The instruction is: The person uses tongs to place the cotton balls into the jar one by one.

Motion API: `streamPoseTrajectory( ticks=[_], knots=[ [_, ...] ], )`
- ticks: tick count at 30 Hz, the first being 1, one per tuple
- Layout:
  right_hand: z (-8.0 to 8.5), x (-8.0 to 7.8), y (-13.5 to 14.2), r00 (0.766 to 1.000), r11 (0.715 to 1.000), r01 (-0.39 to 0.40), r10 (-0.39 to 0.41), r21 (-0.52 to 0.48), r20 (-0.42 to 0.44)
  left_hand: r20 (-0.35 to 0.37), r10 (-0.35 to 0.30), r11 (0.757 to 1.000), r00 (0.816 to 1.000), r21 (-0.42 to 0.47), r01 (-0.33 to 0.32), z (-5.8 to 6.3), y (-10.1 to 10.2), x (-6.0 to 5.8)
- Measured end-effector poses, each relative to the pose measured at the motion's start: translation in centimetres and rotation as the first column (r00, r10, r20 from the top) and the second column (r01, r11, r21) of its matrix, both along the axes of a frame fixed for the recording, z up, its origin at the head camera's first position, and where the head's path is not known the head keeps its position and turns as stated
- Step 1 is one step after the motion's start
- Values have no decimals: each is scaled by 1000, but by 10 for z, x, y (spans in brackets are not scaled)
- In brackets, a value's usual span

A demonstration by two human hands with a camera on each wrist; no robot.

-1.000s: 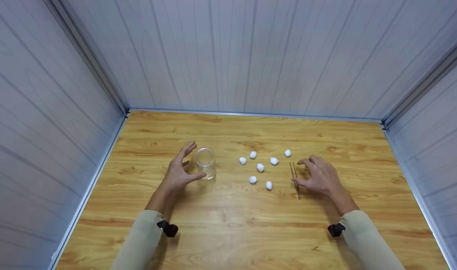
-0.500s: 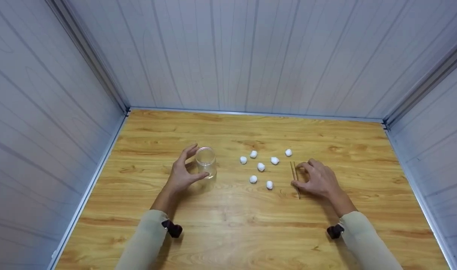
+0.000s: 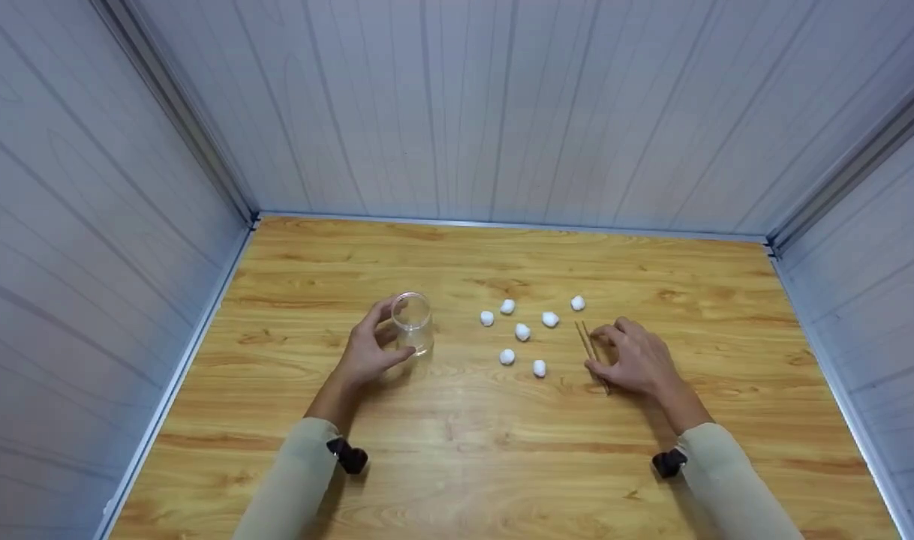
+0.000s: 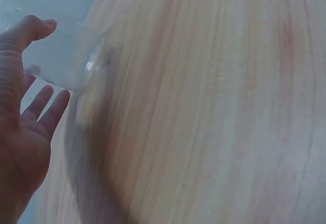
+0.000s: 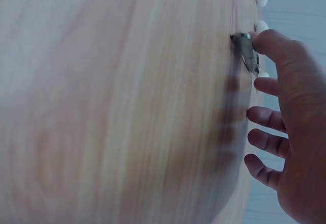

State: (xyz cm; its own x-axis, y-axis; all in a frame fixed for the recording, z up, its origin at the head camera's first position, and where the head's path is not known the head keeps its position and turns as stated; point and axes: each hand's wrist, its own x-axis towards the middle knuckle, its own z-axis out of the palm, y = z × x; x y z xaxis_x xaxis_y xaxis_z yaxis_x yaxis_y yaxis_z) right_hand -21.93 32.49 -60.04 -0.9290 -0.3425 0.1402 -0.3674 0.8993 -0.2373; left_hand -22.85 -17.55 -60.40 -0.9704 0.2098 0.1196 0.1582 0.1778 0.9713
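Left grip (image 3: 363, 352), left of centre in the head frame: spread in a wide C, thumb at the lower edge of the glass cup (image 3: 416, 336), index finger up near its rim, a gap showing between palm and wall. Whether any fingertip pressed the glass, I couldn't tell. Right grip (image 3: 641, 358), right of centre: also spread, thumb tip at the tweezers (image 5: 247, 53), index finger a little apart from the thumb, no clear pinch that I could see.

Changes I logged against half a second earlier: the left fingers had come in further round the cup, and the tweezers had swung to a stronger slant, separated ends toward the upper left, other end toward the lower right. I read that as both items being only just taken in hand, with the tweezers nudged rather than lifted.

Cup stood upright inside the left C, just right of the palm. Tweezers lay along the left edge of the right grip, partly behind the thumb.

Further out, seven white balls (image 3: 523, 331) sat scattered between the two grips, mid-frame, none touching either; the topmost right one was near the tweezers' upper end. All of it was on the wood-grain tabletop (image 3: 457, 450), with pale panels (image 3: 457, 112) filling the upper frame and both sides.
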Motion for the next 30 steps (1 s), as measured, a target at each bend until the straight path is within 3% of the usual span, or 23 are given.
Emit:
streamPoseTrajectory(
  ticks=[8, 15, 26, 30],
  knots=[
    [-4, 0, 1, 1000, 1000, -16, 16, -9, -14, 42, -19, 999, 999, 40, 17, -5, -2, -5],
    [-7, 3, 1, 998, 998, -49, 47, -37, -50, 41, 9, 1000, 999, 10, -10, -10, -3, -8],
    [-11, 4, 3, 993, 993, -75, 67, -86, -93, 20, -5, 999, 1000, -53, 6, -7, -3, -8],
    [-12, 3, 2, 995, 992, -83, 77, -94, -61, 18, 0, 998, 1000, -69, 1, -6, -3, -8]
  ],
)
